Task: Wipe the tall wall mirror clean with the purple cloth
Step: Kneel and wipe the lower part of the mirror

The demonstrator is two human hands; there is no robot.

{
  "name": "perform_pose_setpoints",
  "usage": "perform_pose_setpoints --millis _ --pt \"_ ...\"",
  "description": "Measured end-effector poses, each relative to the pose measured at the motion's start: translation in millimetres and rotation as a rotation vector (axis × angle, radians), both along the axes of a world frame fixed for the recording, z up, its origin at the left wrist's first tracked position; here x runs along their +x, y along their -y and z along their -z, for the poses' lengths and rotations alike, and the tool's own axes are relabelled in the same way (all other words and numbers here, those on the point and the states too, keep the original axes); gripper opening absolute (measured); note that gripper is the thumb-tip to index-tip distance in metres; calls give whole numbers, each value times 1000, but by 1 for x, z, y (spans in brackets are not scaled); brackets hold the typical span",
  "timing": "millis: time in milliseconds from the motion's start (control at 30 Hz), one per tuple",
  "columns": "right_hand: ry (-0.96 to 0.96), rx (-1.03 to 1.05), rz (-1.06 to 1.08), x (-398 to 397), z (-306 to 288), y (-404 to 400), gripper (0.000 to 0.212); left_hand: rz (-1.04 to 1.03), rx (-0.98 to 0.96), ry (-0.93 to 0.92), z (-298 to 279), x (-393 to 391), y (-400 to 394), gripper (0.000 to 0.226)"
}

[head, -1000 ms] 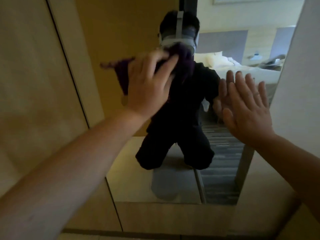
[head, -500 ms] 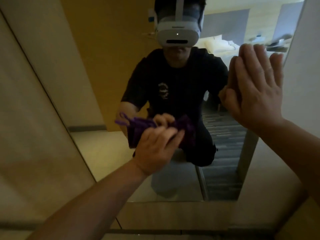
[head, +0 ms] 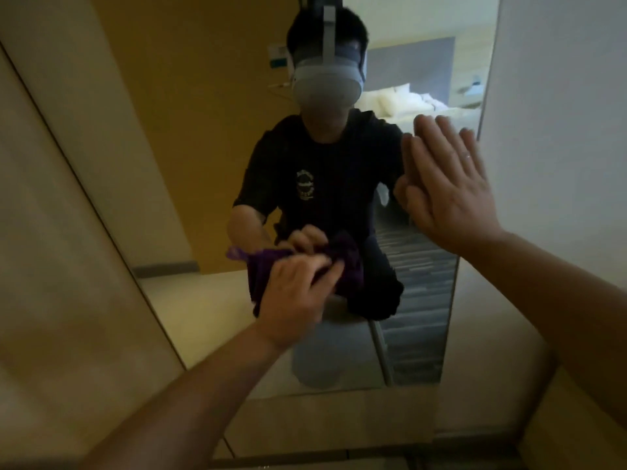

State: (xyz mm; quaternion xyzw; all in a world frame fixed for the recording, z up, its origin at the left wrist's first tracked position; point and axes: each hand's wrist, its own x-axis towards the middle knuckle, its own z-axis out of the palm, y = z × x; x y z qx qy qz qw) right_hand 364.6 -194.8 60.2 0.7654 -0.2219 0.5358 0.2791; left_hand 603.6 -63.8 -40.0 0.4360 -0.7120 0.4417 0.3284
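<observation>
The tall wall mirror (head: 190, 184) fills the middle of the head view and reflects a kneeling person in a dark shirt. My left hand (head: 295, 296) presses the bunched purple cloth (head: 349, 266) flat against the lower middle of the glass, fingers spread over it. My right hand (head: 448, 184) rests flat on the mirror's right edge, fingers together and pointing up, holding nothing. Part of the cloth is hidden under my left hand.
A beige wall panel (head: 61, 266) stands left of the mirror and a white wall (head: 556, 130) to its right. A wooden ledge (head: 339, 422) runs below the mirror's bottom edge. The reflection shows a bed and striped carpet.
My left hand swept the cloth from high on the glass down to the lower middle, and it holds about there now. My right hand stays flat on the right edge.
</observation>
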Motion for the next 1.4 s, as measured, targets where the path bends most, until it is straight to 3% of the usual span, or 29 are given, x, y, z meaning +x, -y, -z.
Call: perform_pose_setpoints --millis 167,267,500,633,800,933,1033,1167,1300,1400 --pt "5 86 138 -30 3 9 54 25 -368 52 -197 -44 45 27" --pt "-30 58 104 -32 5 23 55 -103 -468 103 -264 -71 73 30" --pt "34 -67 22 -29 12 41 53 -155 -528 149 -205 -72 82 23" --pt "56 -75 14 -30 14 45 52 -112 -335 172 -105 -66 65 27" --pt "57 -58 30 -29 15 43 53 -81 -64 360 50 -39 48 34" --pt "14 20 42 -35 10 32 51 -74 128 440 105 -36 31 31" --pt "45 145 67 -51 -2 26 56 -64 199 399 97 -40 26 29" --pt "79 355 284 -76 -15 43 63 -55 169 274 63 -45 25 33" --pt "3 419 371 -77 -12 58 65 -7 -84 22 -49 -72 47 33" --pt "7 411 380 -78 -10 59 65 24 -262 -19 -155 -102 62 26"
